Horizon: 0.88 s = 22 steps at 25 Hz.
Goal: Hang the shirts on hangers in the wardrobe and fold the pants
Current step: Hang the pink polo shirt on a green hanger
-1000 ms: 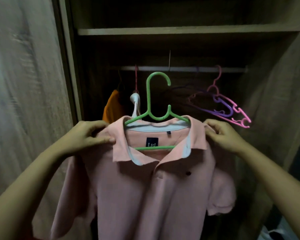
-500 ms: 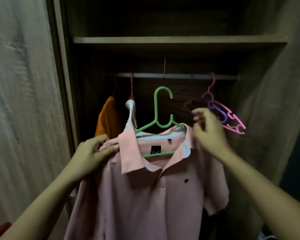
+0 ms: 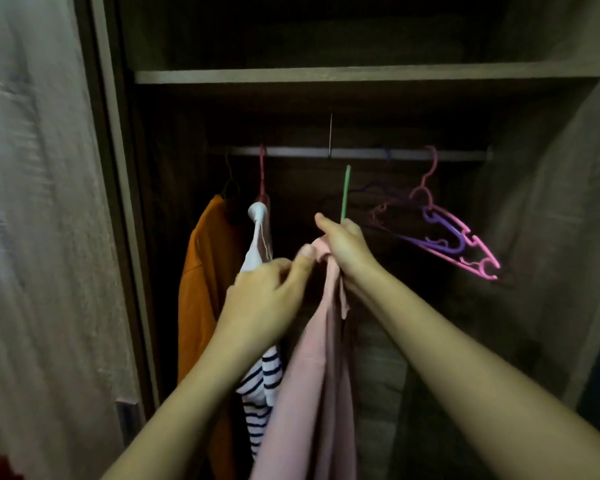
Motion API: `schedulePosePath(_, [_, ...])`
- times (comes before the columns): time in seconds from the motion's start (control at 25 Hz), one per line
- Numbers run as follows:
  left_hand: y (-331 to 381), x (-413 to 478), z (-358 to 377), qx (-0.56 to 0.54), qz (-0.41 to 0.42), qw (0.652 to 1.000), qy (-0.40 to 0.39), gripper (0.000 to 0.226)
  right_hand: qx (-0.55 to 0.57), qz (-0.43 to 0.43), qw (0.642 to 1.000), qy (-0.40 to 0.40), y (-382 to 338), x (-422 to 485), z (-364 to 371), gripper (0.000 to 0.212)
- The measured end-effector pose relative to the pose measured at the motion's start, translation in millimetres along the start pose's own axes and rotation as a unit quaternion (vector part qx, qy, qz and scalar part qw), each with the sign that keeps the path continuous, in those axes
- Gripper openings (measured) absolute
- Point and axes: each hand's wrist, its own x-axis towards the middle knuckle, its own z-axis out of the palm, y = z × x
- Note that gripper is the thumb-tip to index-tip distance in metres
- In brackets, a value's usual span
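The pink polo shirt (image 3: 312, 375) hangs edge-on from a green hanger (image 3: 344, 192), whose hook points up just below the wardrobe rail (image 3: 357, 153) without touching it. My right hand (image 3: 343, 242) is closed around the hanger's neck and the shirt's collar. My left hand (image 3: 267, 292) pinches the near shoulder of the shirt between thumb and fingers. Most of the hanger is hidden by my right hand and the fabric.
An orange shirt (image 3: 205, 271) and a white striped shirt (image 3: 260, 382) hang at the rail's left. Pink and purple bare hangers (image 3: 458, 237) dangle at the right. A shelf (image 3: 361, 76) spans above the rail. The wardrobe door (image 3: 49, 237) stands at left.
The shirt turned from facing me to edge-on. My right hand moved from the shirt's shoulder to the hanger's neck, and both hands carried it deeper into the wardrobe, closer to the rail.
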Motion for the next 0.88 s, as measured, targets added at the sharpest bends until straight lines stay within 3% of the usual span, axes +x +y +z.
schedulePosePath(0.12, [-27.5, 48.1, 11.2, 0.083, -0.039, 0.994, 0.056, 0.038, 0.064, -0.007, 0.995, -0.072, -0.8, 23.3, -2.2, 0.041])
schedulePosePath(0.2, [-41.1, 73.2, 25.6, 0.124, -0.06, 0.99, 0.033, 0.044, 0.022, -0.037, 0.995, -0.087, -1.4, 35.5, 6.5, 0.03])
schedulePosePath(0.36, [-68.1, 98.1, 43.2, 0.127, -0.083, 0.987, 0.047, 0.056, -0.034, -0.074, 0.987, -0.136, -9.9, 71.9, 24.1, 0.03])
schedulePosePath(0.72, [-70.5, 107.5, 50.4, 0.136, -0.046, 0.987, 0.076, 0.057, -0.162, -0.079, 0.973, -0.143, -27.2, 155.1, 44.4, 0.013])
schedulePosePath(0.88, [-60.6, 104.8, 50.3, 0.125, -0.035, 0.99, 0.059, 0.055, -0.204, -0.079, 0.966, -0.136, -2.5, 161.4, 44.6, 0.018])
